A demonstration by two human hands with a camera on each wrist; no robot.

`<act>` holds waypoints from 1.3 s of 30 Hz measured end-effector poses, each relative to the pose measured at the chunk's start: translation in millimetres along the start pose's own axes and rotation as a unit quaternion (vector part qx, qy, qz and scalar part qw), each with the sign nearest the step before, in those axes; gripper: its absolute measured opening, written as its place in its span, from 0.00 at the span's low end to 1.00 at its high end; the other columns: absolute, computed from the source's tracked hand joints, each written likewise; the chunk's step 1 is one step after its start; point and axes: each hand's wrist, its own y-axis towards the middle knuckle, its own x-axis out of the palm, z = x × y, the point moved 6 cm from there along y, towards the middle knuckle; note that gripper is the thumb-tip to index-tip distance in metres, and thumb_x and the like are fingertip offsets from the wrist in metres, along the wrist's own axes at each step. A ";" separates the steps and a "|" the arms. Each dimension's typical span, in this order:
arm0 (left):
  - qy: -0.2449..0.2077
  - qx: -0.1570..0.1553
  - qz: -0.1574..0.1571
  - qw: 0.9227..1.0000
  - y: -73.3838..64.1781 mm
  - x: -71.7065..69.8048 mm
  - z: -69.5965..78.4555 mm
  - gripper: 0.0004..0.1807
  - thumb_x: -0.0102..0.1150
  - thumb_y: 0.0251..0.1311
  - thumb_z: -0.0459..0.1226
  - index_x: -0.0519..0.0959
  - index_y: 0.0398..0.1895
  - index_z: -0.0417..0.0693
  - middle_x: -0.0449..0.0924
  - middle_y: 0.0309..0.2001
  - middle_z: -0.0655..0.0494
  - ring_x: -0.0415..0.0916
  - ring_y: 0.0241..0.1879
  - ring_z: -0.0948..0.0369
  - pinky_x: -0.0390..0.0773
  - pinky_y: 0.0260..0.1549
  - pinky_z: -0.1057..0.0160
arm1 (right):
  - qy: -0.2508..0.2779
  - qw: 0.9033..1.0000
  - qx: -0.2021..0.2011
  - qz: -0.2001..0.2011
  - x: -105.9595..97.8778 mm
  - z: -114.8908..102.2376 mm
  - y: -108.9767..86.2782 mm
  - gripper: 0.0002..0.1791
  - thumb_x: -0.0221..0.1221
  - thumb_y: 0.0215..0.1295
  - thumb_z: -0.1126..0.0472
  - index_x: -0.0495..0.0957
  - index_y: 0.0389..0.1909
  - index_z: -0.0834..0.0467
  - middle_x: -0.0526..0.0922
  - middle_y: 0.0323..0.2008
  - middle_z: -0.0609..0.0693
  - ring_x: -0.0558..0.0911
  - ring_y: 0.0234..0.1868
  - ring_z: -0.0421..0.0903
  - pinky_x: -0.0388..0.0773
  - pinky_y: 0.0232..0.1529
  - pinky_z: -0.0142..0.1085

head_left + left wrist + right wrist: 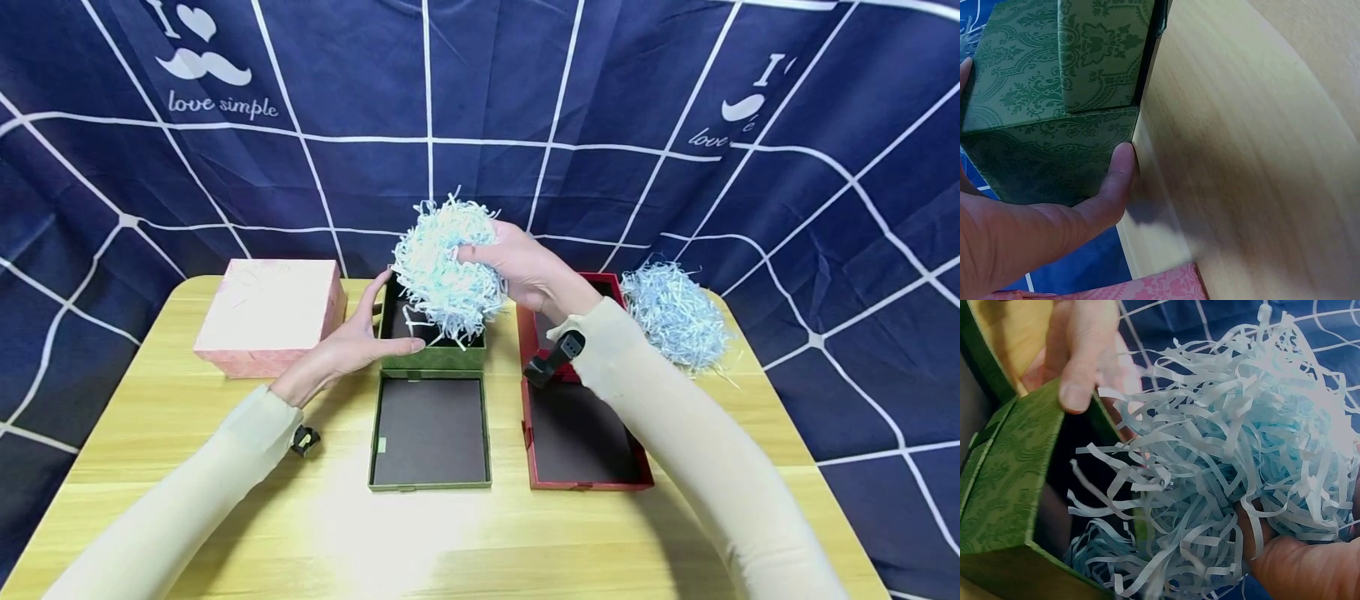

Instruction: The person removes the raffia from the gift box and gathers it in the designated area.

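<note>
In the head view, my right hand (517, 262) grips a big clump of pale blue shredded paper (446, 279) above the green box (435, 358). Some loose strands hang into the box's dark interior in the right wrist view, and most of that hand's fingers are buried in the shreds. My left hand (352, 342) is spread along the box's left side, thumb over the front rim and fingers towards the back corner. Close up, the left wrist view shows the box's patterned green wall (1035, 162) against this hand. The green lid (431, 429) lies folded forward, flat on the table.
An opened red box (528, 333) stands to the right, its lid (585, 437) folded forward, partly hidden by the right arm. Beside it lies another pile of blue shredded paper (675, 317). A closed pink box (270, 308) sits at left on the wooden table (337, 533). Dark blue cloth (495, 100) hangs behind.
</note>
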 end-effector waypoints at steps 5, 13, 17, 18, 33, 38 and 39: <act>-0.010 -0.001 0.000 1.000 0.0 0.1 -0.9 0.70 0.81 0.63 0.47 0.32 0.90 0.73 0.26 0.88 0.44 0.33 0.85 0.39 0.45 0.78 0.31 | 0.021 1.000 -0.014 -0.011 -5.1 -8.5 -8.2 0.21 0.53 0.76 0.76 0.72 0.67 0.64 0.81 0.48 0.52 0.81 0.45 0.45 0.84 0.46 0.35; 0.004 -0.005 -0.002 1.000 -0.4 -0.4 -1.5 0.69 0.80 0.64 0.50 0.31 0.90 0.78 0.26 0.89 0.54 0.35 0.85 0.38 0.46 0.78 0.30 | 0.037 0.999 -0.023 -0.023 -17.4 -21.2 -27.1 0.25 0.51 0.77 0.78 0.69 0.72 0.64 0.83 0.54 0.54 0.85 0.47 0.45 0.87 0.46 0.37; 0.010 -0.008 -0.003 1.000 -0.6 -1.3 -1.9 0.69 0.79 0.64 0.51 0.31 0.89 0.78 0.26 0.89 0.54 0.35 0.85 0.38 0.46 0.77 0.30 | 0.039 0.999 -0.031 -0.019 -25.6 -26.9 -36.4 0.24 0.51 0.78 0.77 0.70 0.72 0.63 0.84 0.54 0.54 0.86 0.47 0.46 0.88 0.46 0.38; 0.011 -0.008 -0.003 1.000 -0.5 -1.4 -1.8 0.69 0.79 0.64 0.51 0.31 0.90 0.77 0.26 0.89 0.54 0.35 0.85 0.38 0.46 0.77 0.30 | 0.040 0.998 -0.034 -0.018 -27.5 -28.3 -39.0 0.24 0.51 0.78 0.77 0.70 0.71 0.63 0.84 0.53 0.54 0.86 0.47 0.46 0.88 0.46 0.38; 0.018 -0.015 -0.005 1.000 -1.2 0.3 -2.2 0.68 0.79 0.64 0.50 0.32 0.90 0.78 0.27 0.89 0.56 0.36 0.85 0.37 0.48 0.77 0.28 | 0.065 0.996 -0.053 0.020 -65.7 -47.7 -83.9 0.20 0.55 0.79 0.75 0.71 0.67 0.62 0.87 0.52 0.55 0.88 0.48 0.47 0.88 0.49 0.40; 0.018 -0.016 -0.007 1.000 -0.9 1.2 -1.4 0.68 0.79 0.65 0.51 0.32 0.89 0.80 0.27 0.89 0.56 0.37 0.85 0.37 0.48 0.76 0.28 | 0.083 0.995 -0.047 0.032 -78.8 -46.6 -98.0 0.22 0.60 0.78 0.74 0.70 0.68 0.61 0.87 0.52 0.54 0.88 0.48 0.47 0.88 0.48 0.41; 0.019 -0.017 -0.007 1.000 -1.1 1.3 -1.3 0.68 0.79 0.65 0.51 0.32 0.89 0.81 0.27 0.89 0.57 0.37 0.85 0.37 0.49 0.76 0.28 | 0.085 0.995 -0.048 0.034 -81.2 -46.4 -100.9 0.22 0.61 0.78 0.73 0.70 0.68 0.61 0.87 0.52 0.54 0.88 0.49 0.47 0.88 0.48 0.41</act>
